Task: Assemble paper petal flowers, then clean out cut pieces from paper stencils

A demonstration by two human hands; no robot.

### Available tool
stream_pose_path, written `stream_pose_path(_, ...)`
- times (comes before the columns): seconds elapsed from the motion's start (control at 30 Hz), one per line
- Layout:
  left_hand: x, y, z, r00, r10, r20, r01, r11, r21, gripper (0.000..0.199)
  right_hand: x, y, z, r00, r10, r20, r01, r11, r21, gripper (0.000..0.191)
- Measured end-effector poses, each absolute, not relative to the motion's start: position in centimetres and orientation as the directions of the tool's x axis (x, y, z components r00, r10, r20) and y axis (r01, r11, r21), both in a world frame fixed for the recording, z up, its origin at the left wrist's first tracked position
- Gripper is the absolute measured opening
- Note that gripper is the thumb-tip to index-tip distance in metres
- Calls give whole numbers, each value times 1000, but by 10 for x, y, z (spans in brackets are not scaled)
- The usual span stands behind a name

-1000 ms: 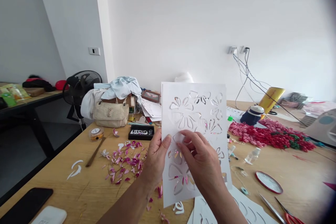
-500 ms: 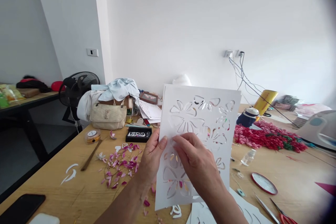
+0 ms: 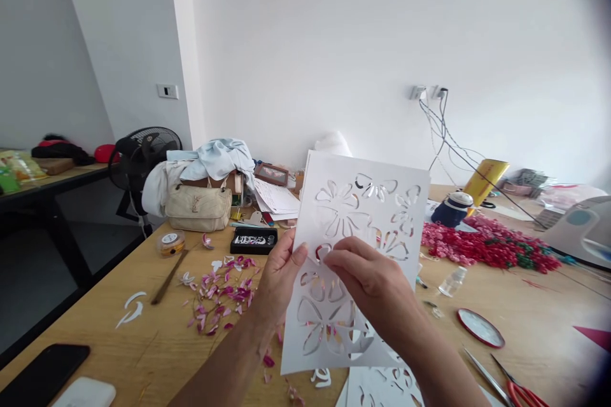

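The table is stretching wide, cluttered from edge to edge. Above its near middle a white sheet, cut through with flower shapes, is being held up, tilted. The left hand is gripping the sheet's left edge — thumb pressed on the front, the other fingers hidden behind. The right hand is pinching at a cutout near the sheet's middle, fingertips closed together on the paper. Pink petals are lying scattered just left — scissors at lower right.
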State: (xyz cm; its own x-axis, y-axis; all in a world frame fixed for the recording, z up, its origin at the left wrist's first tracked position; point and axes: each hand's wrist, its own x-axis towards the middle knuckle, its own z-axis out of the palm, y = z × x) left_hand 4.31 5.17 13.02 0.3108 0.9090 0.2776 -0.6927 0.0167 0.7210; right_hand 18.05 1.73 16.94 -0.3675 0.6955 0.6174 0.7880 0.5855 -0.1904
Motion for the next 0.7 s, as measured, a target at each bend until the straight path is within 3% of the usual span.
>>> stream_pose_path(0.23,42,51,131,311,907,285,-655,-13,756,44,182,14,155,-199,600,774,712,632,-306,17)
stream_pose_path(0.47,43,51,126,326,904,278,-621,-17,783,41,183,19,152,-2,734,679,625,531,-572,12)
stream_pose_path(0.7,42,47,130,372,892,258,-655,56,753,40,181,20,152,-2,731,682,627,532,-569,11)
